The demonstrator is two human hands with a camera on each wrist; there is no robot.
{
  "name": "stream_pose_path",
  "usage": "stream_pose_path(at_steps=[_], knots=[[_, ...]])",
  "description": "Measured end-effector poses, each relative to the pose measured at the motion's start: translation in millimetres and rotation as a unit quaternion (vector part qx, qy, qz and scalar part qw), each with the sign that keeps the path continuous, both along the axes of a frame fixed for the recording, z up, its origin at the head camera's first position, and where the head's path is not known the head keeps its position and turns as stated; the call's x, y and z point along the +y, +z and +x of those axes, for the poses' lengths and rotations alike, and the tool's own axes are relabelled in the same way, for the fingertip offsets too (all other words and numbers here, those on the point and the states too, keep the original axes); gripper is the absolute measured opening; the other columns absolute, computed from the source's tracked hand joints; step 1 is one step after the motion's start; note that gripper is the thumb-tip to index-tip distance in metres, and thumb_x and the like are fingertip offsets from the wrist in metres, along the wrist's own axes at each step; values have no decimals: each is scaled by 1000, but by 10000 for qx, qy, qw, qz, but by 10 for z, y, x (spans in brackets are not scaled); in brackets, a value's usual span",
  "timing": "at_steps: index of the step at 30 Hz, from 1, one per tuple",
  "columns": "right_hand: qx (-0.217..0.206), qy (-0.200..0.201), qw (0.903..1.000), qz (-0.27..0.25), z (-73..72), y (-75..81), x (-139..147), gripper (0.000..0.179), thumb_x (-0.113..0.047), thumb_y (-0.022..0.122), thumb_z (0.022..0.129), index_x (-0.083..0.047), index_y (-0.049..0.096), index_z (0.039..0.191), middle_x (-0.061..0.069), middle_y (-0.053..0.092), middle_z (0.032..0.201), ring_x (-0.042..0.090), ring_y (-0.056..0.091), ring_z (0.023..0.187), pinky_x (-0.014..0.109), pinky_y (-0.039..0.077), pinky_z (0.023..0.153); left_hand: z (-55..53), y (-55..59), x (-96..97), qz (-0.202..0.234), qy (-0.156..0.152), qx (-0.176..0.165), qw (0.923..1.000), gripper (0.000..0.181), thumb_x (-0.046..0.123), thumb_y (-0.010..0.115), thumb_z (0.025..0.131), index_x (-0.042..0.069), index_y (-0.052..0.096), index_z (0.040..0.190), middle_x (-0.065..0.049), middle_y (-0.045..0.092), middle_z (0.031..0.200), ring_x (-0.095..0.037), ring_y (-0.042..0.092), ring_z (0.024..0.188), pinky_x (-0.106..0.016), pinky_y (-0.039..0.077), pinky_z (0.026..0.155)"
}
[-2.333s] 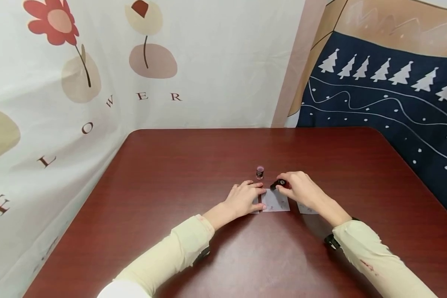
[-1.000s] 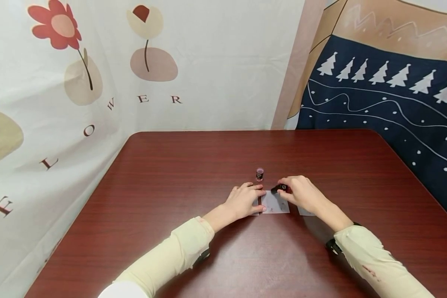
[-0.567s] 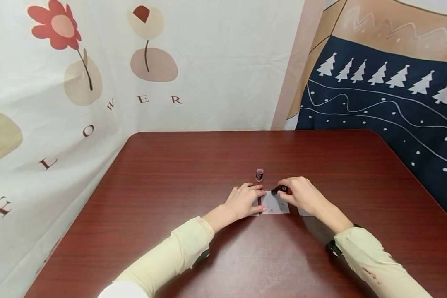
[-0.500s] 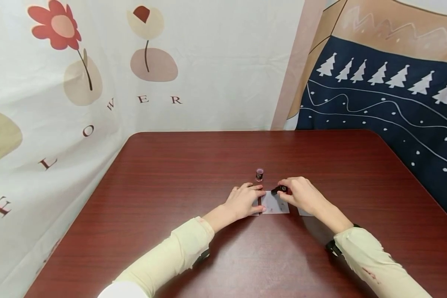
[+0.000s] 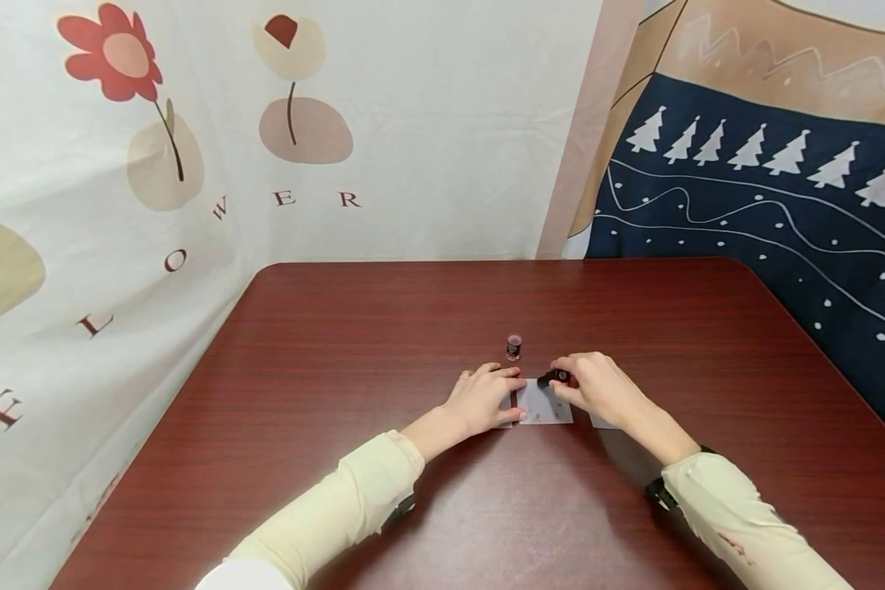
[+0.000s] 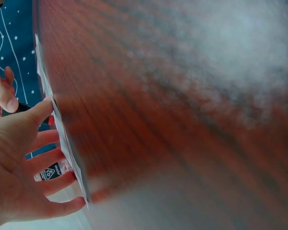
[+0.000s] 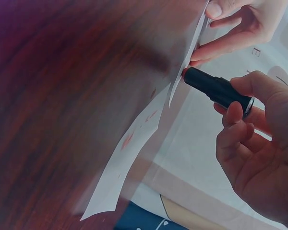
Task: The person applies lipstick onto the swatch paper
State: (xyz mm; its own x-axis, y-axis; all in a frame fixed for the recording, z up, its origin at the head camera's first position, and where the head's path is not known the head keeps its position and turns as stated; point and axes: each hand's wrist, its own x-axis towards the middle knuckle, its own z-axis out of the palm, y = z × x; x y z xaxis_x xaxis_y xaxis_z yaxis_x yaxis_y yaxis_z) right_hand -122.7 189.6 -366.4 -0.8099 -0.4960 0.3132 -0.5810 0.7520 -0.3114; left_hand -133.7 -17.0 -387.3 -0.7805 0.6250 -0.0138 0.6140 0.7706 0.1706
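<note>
My right hand (image 5: pixel 597 383) pinches a black tube (image 7: pixel 216 88) between thumb and fingers, tilted over a small white sheet (image 5: pixel 542 406). The tube's narrow end shows red in the right wrist view and meets or nearly meets the sheet by its far edge. My left hand (image 5: pixel 479 399) rests with spread fingers at the sheet's left edge, thumb and fingertips on it. Small faint marks dot the paper. Beneath the left hand, another sheet (image 5: pixel 506 416) is mostly hidden. A small clear pinkish container (image 5: pixel 514 347) with a black label stands just beyond the left fingertips.
Another white sheet (image 7: pixel 129 148) with reddish marks lies to the right, partly beneath my right forearm in the head view. The dark red-brown table (image 5: pixel 383 328) reaches back to a printed white cloth (image 5: pixel 442 123) and a navy cloth (image 5: pixel 752 197).
Since the earliest frame, my right hand has brought the black tube slightly nearer and down onto the sheet. The left hand stays in place. In the last half second hardly anything moves.
</note>
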Motion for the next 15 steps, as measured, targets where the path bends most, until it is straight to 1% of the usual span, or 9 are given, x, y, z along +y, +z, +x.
stream_pose_path(at_steps=[9,15], knots=[[97,-50,9999,93,15,-31,9,18,-9,71,79,1,69,94,2,63,74,2,41,50,21,37,46,-4,-16,6,-40,14,25,10000,51,46,63,85,22,58,129,4,47,138,-22,40,127,-45,40,88],[137,-84,9998,135,25,-31,13,19,-12,71,79,0,70,94,-1,61,70,2,40,49,21,36,44,-2,-15,7,-65,28,19,10000,51,47,63,85,23,58,130,5,46,138,-22,40,127,-45,40,88]])
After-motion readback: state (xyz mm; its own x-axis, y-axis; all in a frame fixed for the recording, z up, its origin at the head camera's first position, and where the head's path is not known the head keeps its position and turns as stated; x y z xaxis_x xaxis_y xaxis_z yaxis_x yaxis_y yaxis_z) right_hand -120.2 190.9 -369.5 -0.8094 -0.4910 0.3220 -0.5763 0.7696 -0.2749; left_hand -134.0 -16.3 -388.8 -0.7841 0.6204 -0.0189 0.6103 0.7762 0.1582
